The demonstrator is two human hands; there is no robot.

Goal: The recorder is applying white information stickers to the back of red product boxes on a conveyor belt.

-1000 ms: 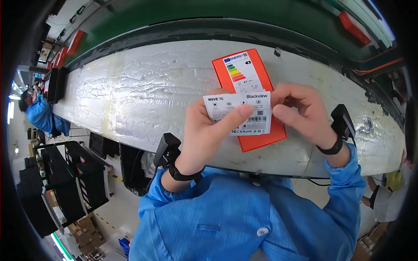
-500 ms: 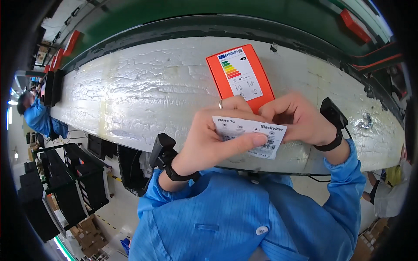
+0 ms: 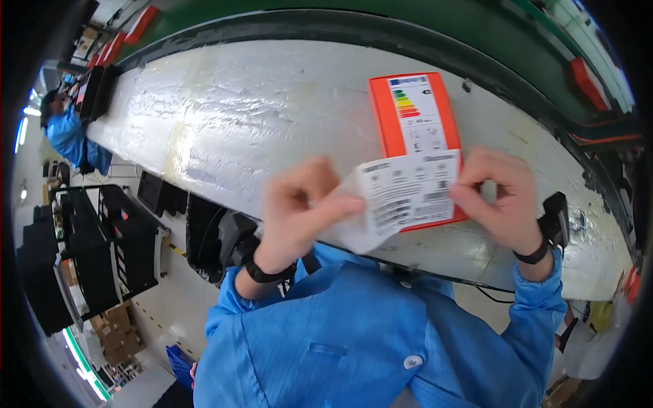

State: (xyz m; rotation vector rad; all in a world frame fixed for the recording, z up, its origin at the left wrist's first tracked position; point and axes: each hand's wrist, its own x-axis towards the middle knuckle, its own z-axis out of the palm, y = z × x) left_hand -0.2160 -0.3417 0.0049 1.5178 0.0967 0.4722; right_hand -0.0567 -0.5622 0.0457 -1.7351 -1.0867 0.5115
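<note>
A white printed label is stretched between my two hands, above the lower part of an orange-red box. My left hand, smeared by motion, is closed with its thumb on the label's left side. There a pale sheet bends away underneath; I cannot tell whether it is backing paper. Thumb and finger of my right hand pinch the label's right edge. On the table, the box lies flat with a coloured energy-rating sticker on its upper face.
The box rests on a long, film-covered white table. Beyond its far edge runs a green surface with another red box on the right. A person in blue is at the far left. Black shelving stands left of the table.
My hands have moved apart, spreading the label between them; its left side now bends. The label now covers the box's lower part. The box appears farther right as the view has shifted.
</note>
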